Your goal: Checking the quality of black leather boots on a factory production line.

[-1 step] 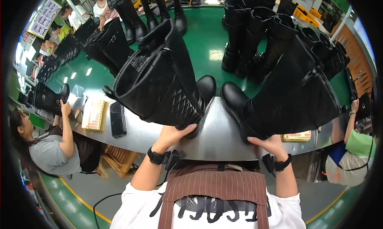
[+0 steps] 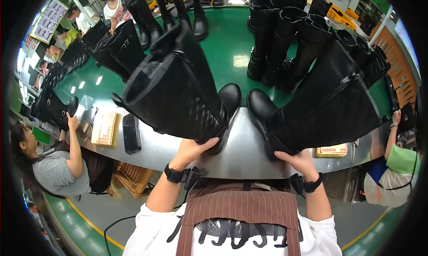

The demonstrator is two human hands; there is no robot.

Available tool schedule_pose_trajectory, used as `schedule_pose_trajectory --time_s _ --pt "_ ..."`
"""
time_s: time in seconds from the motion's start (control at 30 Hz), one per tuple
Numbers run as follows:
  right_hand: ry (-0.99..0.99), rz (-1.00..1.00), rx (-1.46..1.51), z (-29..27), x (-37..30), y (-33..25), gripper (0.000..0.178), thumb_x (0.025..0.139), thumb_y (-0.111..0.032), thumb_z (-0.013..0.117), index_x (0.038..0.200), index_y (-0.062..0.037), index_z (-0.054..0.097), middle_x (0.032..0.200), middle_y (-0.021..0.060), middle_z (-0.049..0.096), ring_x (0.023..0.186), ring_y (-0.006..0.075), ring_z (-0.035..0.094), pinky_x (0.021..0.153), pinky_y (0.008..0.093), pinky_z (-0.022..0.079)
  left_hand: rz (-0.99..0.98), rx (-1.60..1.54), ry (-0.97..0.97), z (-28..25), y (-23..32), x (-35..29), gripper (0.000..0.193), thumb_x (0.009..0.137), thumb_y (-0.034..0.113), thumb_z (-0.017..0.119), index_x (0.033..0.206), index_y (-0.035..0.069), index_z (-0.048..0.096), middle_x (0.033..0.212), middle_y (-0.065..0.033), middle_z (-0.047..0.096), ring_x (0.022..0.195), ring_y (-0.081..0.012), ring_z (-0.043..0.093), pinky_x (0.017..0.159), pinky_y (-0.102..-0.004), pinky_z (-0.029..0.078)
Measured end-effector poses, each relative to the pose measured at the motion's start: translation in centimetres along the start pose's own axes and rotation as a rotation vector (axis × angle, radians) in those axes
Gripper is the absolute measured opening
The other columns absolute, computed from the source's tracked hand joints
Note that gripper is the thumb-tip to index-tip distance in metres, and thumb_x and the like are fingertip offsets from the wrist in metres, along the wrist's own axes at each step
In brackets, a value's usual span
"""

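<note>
Two tall black boots stand out in front of me over the near edge of the worktable, toes pointing inward and away. My left hand grips the left boot low at the heel, thumb along its back. That boot leans left with its opening facing me, a quilted panel on its shaft blurred. My right hand holds the right boot at its heel, with the thumb showing and the other fingers hidden beneath. Its shaft leans right, and a zip pull shows near the top. The toes sit close together but apart.
The worktable has a green top and a metal rim. More boots stand at the back right, others at the back left. A dark phone lies beside a card stack. A co-worker holds a boot at left; another person is at right.
The left boot's shaft has tipped slightly further left and blurred. The right boot has shifted very slightly. The left co-worker's boot has turned a little. Both my hands keep their grip.
</note>
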State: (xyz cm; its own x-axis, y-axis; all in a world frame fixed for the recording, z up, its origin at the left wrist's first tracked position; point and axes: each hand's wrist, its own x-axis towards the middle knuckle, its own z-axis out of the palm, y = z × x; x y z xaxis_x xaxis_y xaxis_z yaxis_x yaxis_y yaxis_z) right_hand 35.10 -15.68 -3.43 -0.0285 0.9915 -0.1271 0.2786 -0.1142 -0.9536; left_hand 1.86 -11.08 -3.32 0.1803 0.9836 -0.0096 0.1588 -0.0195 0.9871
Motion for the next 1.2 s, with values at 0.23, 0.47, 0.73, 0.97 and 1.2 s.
schedule_pose_trajectory --time_s 0.23,0.47,0.73,0.97,1.2 --pt "0.084 0.037 0.79 4.3 -1.7 -0.1 0.04 0.081 -0.006 0.068 0.12 -0.0015 0.058 0.114 0.0065 0.061 0.103 0.0163 0.059 0.092 0.0313 0.047 -0.256 -0.754 -0.114 2.6 1.5 -1.2 0.037 0.091 0.016 0.058 0.124 0.0 0.055 0.123 -0.0102 0.06 0.112 -0.0219 0.058 0.099 -0.0358 0.044" --pt "-0.027 -0.091 1.003 4.2 -1.8 -1.8 0.047 0.084 -0.024 0.061 0.124 0.0007 0.054 0.121 0.0107 0.06 0.111 0.0236 0.057 0.099 0.0379 0.044 -0.18 -1.024 -0.312 4.6 3.1 -0.7 0.045 0.091 0.026 0.054 0.127 -0.001 0.053 0.126 -0.0116 0.059 0.118 -0.0246 0.054 0.105 -0.0401 0.038" --pt "-0.026 -0.05 1.009 4.0 -2.7 -1.9 0.049 0.084 -0.034 0.062 0.119 0.0009 0.058 0.118 0.0101 0.063 0.109 0.0237 0.059 0.096 0.0375 0.045 -0.177 -1.026 -0.308 5.3 1.8 -1.6 0.046 0.09 0.025 0.054 0.127 -0.002 0.053 0.127 -0.0124 0.058 0.119 -0.0255 0.054 0.105 -0.0414 0.037" --pt "-0.047 -0.028 1.024 3.7 -2.7 -1.4 0.047 0.083 -0.032 0.062 0.116 0.0009 0.06 0.117 0.0102 0.063 0.108 0.0243 0.06 0.096 0.0381 0.045 -0.215 -1.002 -0.314 5.1 0.8 -1.9 0.045 0.09 0.026 0.053 0.125 -0.003 0.054 0.126 -0.0133 0.059 0.12 -0.0259 0.053 0.106 -0.0415 0.037" --pt "0.013 -0.023 0.999 3.3 -2.0 -0.9 0.038 0.082 -0.006 0.059 0.12 0.0024 0.056 0.115 0.0094 0.061 0.106 0.0209 0.059 0.096 0.0353 0.046 -0.275 -0.809 -0.17 4.6 2.6 -1.2 0.034 0.09 0.007 0.057 0.124 0.001 0.055 0.124 -0.0083 0.058 0.114 -0.0172 0.055 0.1 -0.0319 0.043"
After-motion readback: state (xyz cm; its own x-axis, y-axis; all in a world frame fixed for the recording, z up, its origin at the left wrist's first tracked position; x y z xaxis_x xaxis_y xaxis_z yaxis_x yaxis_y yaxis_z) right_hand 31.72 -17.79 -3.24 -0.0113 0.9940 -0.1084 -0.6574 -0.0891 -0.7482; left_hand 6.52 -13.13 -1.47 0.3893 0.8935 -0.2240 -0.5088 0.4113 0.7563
